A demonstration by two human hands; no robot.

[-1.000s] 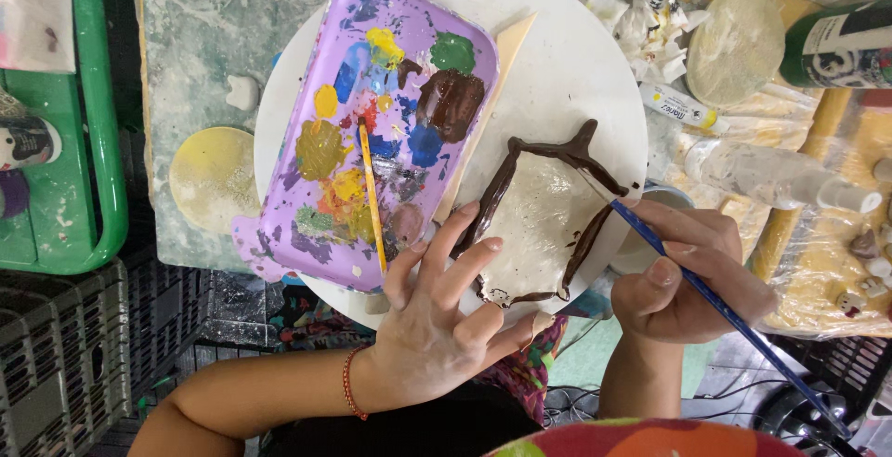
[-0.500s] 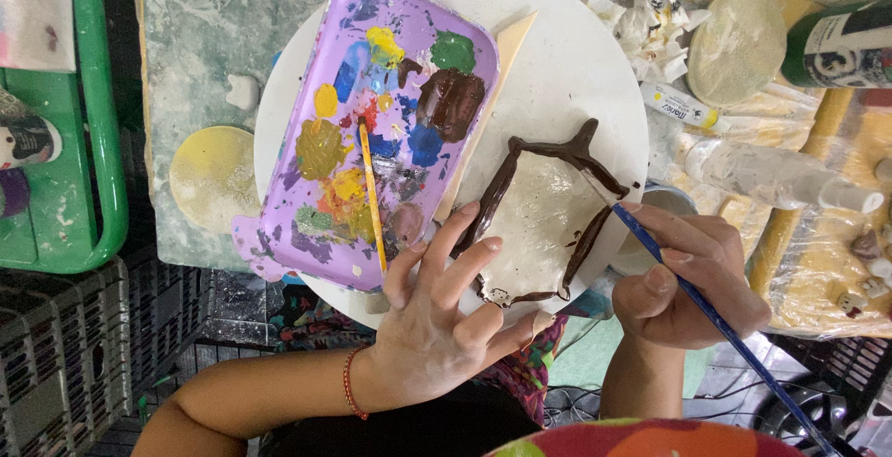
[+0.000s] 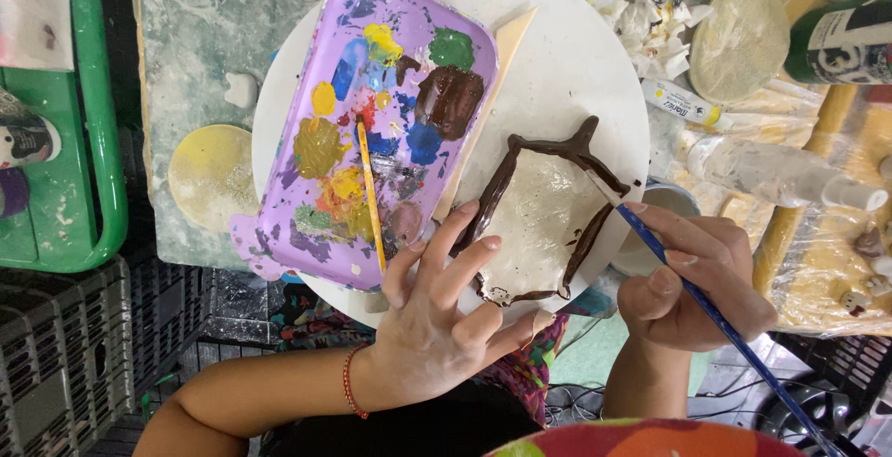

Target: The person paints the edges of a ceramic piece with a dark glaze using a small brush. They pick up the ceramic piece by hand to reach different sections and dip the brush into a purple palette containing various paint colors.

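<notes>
Her left hand (image 3: 437, 313) lies spread, fingers steadying the clay piece (image 3: 539, 220) on the round board (image 3: 576, 58). The right hand (image 3: 692, 276) pinches a blue brush (image 3: 706, 304), tip at the piece's three o'clock edge. Wet brown edging could smear under those fingers.

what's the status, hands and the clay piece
Left hand flat, fingers steadying clay piece. Right hand holds blue brush, tip at the piece's brown rim. Purple palette beside it, apart, not in the way.
</notes>
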